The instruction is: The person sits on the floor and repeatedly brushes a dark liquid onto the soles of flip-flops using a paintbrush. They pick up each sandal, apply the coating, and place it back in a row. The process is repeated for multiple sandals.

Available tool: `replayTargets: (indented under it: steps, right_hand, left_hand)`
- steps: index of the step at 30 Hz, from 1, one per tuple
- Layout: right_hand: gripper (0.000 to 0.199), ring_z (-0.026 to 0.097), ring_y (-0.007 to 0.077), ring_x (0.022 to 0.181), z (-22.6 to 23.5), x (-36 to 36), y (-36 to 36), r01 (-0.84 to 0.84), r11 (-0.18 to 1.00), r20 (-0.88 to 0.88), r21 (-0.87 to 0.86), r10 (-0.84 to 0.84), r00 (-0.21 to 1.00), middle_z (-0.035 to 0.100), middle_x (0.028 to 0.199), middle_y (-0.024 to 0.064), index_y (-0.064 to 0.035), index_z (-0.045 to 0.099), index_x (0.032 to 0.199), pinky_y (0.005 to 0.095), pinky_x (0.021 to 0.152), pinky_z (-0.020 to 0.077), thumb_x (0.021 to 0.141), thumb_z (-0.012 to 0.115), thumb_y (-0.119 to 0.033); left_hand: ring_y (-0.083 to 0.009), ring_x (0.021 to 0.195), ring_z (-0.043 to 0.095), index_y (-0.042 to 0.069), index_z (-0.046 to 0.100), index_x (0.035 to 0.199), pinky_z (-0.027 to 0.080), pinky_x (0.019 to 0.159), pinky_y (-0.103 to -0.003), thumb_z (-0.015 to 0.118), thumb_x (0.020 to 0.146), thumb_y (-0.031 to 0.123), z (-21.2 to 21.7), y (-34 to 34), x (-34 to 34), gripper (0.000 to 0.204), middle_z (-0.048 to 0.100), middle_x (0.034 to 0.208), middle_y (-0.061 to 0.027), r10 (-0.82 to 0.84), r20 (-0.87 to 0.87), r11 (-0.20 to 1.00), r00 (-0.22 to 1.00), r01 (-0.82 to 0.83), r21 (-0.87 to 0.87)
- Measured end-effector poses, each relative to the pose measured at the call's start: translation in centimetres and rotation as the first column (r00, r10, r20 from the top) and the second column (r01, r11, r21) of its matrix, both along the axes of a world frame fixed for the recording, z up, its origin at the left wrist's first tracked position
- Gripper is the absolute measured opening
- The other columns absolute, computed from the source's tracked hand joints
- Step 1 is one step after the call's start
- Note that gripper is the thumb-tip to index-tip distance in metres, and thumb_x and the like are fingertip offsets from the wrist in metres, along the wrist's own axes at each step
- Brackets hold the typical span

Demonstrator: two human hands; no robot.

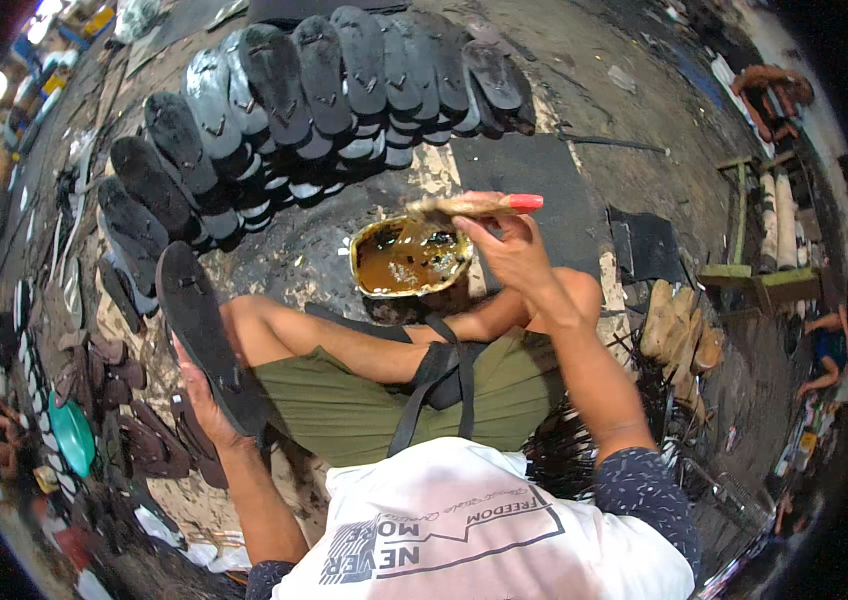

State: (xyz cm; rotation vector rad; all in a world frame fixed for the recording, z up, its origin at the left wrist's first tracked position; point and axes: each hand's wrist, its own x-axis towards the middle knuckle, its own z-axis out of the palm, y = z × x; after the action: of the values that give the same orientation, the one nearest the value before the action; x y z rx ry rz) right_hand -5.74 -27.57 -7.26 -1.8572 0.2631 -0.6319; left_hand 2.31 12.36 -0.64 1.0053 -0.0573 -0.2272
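"At far left, which container?"
"Teal, rounded basin [71,438], contents unclear. Then the left hand [206,400], part-curled, holds a flat, dark sandal sole [194,320] tilted beside the knee."
"Next?"
"Overlapping dark sandals [322,80], then a crusted-rim tub [356,262] of glossy amber-brown liquid."
"And rightward?"
"The right hand [506,240], fingers closed round a red-ended brush [522,203] above the tub; rounded wooden blocks [672,320] beyond."
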Motion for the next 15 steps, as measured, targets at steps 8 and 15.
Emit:
replayTargets:
  steps: [8, 15]
  right_hand:
    - [0.022, 0.066, 0.0127, 0.085, 8.9, -3.4, -3.6, 0.272, 0.935, -0.082, 0.226, -0.26, 0.962, 0.073, 0.097, 0.0053, -0.0031, 0.072, 0.104, 0.0298, 0.077, 0.0526, 0.096, 0.072, -0.024]
    - [0.02, 0.066, 0.0332, 0.108, 10.2, 2.4, 7.0, 0.185, 0.962, 0.315, -0.199, -0.116, 0.942, 0.07, 0.107, 0.0133, -0.0042, 0.071, 0.11, 0.0422, 0.096, 0.0503, 0.094, 0.069, -0.017]
  left_hand:
    - [-0.0274, 0.115, 0.063, 0.022, 0.028, 0.16, 0.06, 0.084, -0.041, 0.041, 0.108, 0.042, -0.5, -10.8, -1.2, 0.058, 0.051, 0.146, -0.0111, -0.248, -0.114, 0.965, 0.962, 0.235, -0.119]
    - [-0.0282, 0.132, 0.054, 0.023, 0.018, 0.163, 0.057, 0.098, -0.044, 0.035, 0.11, 0.037, 0.2, -15.6, -3.1, 0.057, 0.041, 0.156, -0.0108, -0.542, -0.08, 0.765, 0.836, 0.452, -0.459]
